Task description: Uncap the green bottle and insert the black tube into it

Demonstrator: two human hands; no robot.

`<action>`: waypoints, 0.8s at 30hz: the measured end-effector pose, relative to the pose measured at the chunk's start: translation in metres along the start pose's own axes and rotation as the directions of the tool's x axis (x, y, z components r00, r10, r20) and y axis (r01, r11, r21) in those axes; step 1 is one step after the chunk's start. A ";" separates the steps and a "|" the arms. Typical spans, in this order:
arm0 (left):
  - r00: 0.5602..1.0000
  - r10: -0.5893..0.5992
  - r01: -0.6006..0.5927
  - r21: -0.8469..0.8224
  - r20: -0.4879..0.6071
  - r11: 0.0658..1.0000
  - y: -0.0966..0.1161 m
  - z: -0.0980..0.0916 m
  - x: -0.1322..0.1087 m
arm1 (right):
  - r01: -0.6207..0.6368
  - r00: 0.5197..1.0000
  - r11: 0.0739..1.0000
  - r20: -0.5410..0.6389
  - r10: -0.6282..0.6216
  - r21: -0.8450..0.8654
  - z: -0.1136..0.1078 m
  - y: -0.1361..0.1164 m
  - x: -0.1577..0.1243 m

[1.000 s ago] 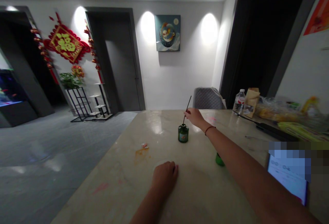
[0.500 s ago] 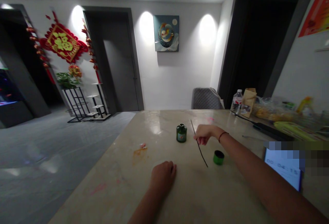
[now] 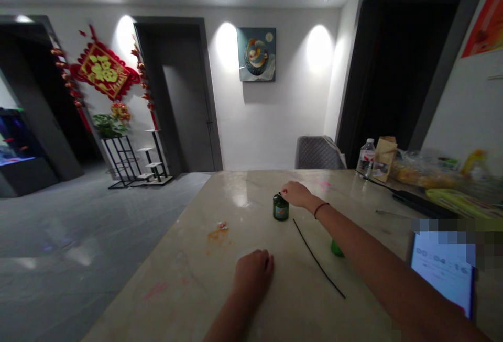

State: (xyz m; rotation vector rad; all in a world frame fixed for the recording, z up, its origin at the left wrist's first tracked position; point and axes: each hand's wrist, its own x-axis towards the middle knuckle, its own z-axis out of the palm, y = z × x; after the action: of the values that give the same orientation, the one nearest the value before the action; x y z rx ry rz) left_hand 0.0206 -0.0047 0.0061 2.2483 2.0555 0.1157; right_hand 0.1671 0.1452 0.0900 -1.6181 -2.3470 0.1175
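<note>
A small dark green glass bottle point(image 3: 281, 211) with a label stands upright on the table. My right hand point(image 3: 296, 194), a thin dark band at its wrist, has its fingers pinched at the bottle's neck and covers part of the top. A thin black stick point(image 3: 318, 264), slightly curved, lies on the table this side of the bottle. Partly hidden behind my right forearm is a green cap point(image 3: 337, 248). My left hand point(image 3: 254, 271) rests on the tabletop with fingers curled in, apart from the bottle and the stick; I see nothing in it.
Small reddish bits point(image 3: 222, 225) and an orange stain mark the pale table point(image 3: 188, 268). A phone showing a timer point(image 3: 442, 274) is at the right. Behind it are a black long object point(image 3: 424, 203), a water bottle point(image 3: 367, 156), a paper bag point(image 3: 385, 158) and plastic bags point(image 3: 418, 168).
My right hand has let go of the black stick, which now lies on the table, and has moved left to the green bottle's neck. My left hand stays in place; the view has shifted slightly.
</note>
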 end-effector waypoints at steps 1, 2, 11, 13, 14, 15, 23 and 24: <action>1.000 -0.001 0.001 0.000 0.002 1.000 0.000 0.000 0.000 | 0.002 1.000 1.000 -0.002 -0.002 -0.004 0.002 0.000 0.001; 1.000 -0.002 0.002 0.000 0.004 1.000 0.000 0.001 0.000 | 0.004 1.000 1.000 -0.006 -0.004 -0.006 0.004 0.001 0.002; 1.000 -0.002 0.002 -0.005 0.008 1.000 -0.001 0.004 0.000 | -0.002 0.998 0.998 -0.057 0.006 0.070 0.015 0.004 0.007; 1.000 -0.004 0.004 -0.006 0.005 1.000 -0.001 0.003 0.000 | -0.013 0.998 0.996 -0.055 0.018 0.089 0.016 0.003 0.010; 1.000 -0.005 0.005 -0.006 0.004 1.000 -0.001 0.003 0.000 | -0.019 0.998 0.995 -0.055 0.025 0.096 0.016 0.003 0.011; 1.000 -0.005 0.005 -0.007 0.003 1.000 -0.001 0.003 0.000 | -0.026 0.998 0.994 -0.055 0.032 0.103 0.016 0.003 0.012; 1.000 0.001 -0.001 -0.010 0.013 1.000 -0.001 0.002 -0.001 | -0.069 0.995 0.990 -0.064 0.077 0.126 0.016 0.002 0.024; 1.000 0.001 0.000 -0.011 0.014 1.000 -0.001 0.002 -0.001 | -0.071 0.995 0.989 -0.062 0.080 0.128 0.016 0.002 0.024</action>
State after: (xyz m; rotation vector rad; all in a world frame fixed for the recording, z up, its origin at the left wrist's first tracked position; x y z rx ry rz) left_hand 0.0200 -0.0057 0.0039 2.2369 2.0422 0.1105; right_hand 0.1566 0.1702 0.0789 -1.6245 -2.1834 0.2191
